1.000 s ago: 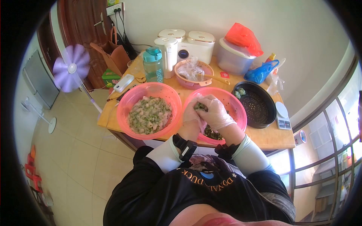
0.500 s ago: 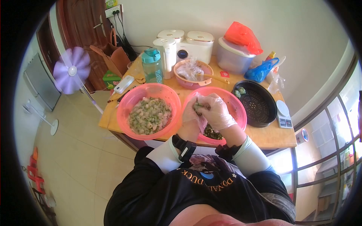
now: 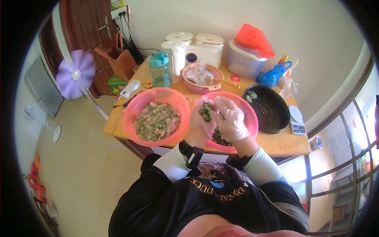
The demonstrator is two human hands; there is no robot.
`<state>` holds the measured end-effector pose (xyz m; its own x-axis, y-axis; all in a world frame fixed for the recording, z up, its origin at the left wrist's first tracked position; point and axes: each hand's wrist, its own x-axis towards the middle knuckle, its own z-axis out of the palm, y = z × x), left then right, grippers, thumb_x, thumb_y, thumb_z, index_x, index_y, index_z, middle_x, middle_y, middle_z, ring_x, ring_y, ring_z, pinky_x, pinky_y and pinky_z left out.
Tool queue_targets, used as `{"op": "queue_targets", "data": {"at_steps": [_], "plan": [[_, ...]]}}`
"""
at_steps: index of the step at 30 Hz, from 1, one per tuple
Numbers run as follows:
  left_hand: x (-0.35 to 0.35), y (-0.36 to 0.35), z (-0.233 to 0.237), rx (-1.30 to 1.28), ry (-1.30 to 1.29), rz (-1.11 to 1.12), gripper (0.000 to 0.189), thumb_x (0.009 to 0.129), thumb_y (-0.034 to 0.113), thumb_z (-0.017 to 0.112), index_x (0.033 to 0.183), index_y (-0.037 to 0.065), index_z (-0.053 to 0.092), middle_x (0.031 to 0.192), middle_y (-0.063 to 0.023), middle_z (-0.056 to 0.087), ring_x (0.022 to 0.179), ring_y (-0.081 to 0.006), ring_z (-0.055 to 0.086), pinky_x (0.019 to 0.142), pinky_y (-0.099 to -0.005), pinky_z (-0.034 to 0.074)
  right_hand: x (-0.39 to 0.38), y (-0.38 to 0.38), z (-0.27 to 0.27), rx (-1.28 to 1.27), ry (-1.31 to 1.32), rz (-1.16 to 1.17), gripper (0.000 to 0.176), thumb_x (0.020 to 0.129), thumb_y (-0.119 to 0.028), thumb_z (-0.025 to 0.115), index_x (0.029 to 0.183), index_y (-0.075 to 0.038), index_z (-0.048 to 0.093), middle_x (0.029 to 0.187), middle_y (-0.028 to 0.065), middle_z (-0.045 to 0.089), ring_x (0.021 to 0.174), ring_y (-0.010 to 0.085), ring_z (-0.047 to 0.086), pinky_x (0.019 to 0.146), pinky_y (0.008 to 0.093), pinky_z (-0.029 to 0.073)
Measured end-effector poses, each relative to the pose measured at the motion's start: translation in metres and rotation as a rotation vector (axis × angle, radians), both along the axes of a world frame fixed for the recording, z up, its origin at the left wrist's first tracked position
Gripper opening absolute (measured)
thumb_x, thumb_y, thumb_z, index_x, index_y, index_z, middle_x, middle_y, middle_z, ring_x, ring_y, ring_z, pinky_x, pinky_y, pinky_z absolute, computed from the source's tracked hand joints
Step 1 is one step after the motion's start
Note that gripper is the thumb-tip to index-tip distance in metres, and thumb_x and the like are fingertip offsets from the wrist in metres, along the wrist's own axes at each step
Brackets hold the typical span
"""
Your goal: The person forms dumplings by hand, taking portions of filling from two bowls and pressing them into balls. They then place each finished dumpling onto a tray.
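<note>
Both my hands wear clear plastic gloves and meet above the right-hand pink basin (image 3: 252, 111). A clump of chopped green filling (image 3: 206, 112) lies in my left hand (image 3: 198, 121), with the fingers curled round it. My right hand (image 3: 232, 123) presses against the clump's right side with bent fingers; a bit of green shows between them. Dark chopped greens (image 3: 221, 139) lie in the basin beneath, partly hidden by my hands. Left of it, another pink basin (image 3: 130, 114) holds a pale green-and-white diced mixture (image 3: 158, 121).
A black round steamer tray (image 3: 279, 125) with green balls (image 3: 251, 96) stands at right, beside a kitchen scale (image 3: 297, 118). Behind are a peach colander (image 3: 215, 87), teal bottle (image 3: 159, 71), white appliance (image 3: 209, 47), lidded tub (image 3: 245, 59) and blue bag (image 3: 272, 75). A purple fan (image 3: 75, 75) stands at left.
My hands have parted slightly at the top, so more of the green clump shows. My right hand has shifted a little and its fingers have turned.
</note>
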<state>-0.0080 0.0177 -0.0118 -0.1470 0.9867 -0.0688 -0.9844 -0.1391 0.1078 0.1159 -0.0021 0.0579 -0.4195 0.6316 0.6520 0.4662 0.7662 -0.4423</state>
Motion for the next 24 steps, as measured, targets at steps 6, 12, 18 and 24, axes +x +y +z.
{"op": "queue_targets", "data": {"at_steps": [6,12,18,24], "plan": [[0.000,-0.023,0.027,-0.020,0.128,-0.105,0.028,0.104,0.027,0.048,0.121,0.008,0.061,0.111,-0.0107,0.068,0.107,-0.0280,0.066,0.099,-0.0423,0.053,-0.013,-0.002,-0.004,0.280,-0.307,0.047,0.047,0.091,-0.025,0.065,0.131,0.001,0.062,0.135,0.0233,0.060,0.133,0.0436,0.051,0.113,0.0536,0.039],[-0.004,-0.002,-0.002,0.412,0.159,-0.183,0.033,0.106,0.027,0.041,0.122,0.006,0.061,0.118,-0.0114,0.066,0.113,-0.0269,0.063,0.104,-0.0428,0.050,-0.012,0.018,-0.005,0.358,-0.353,0.186,0.039,0.086,-0.018,0.067,0.121,0.000,0.067,0.129,0.0181,0.064,0.126,0.0372,0.058,0.103,0.0463,0.049],[-0.002,0.005,-0.009,0.249,0.156,-0.265,0.040,0.108,0.035,0.035,0.120,0.006,0.060,0.116,-0.0117,0.065,0.114,-0.0249,0.062,0.106,-0.0414,0.048,-0.005,0.027,-0.018,0.255,-0.294,0.219,0.031,0.083,-0.012,0.068,0.113,-0.003,0.071,0.117,0.0154,0.070,0.115,0.0319,0.066,0.095,0.0406,0.055],[0.010,-0.023,0.035,0.094,0.221,-0.188,0.049,0.109,0.045,0.032,0.118,0.007,0.061,0.109,-0.0106,0.067,0.109,-0.0241,0.063,0.104,-0.0383,0.048,-0.012,0.012,-0.016,-0.067,0.116,0.107,0.030,0.092,-0.011,0.060,0.118,-0.001,0.069,0.128,0.0180,0.066,0.118,0.0383,0.062,0.105,0.0430,0.048]]}}
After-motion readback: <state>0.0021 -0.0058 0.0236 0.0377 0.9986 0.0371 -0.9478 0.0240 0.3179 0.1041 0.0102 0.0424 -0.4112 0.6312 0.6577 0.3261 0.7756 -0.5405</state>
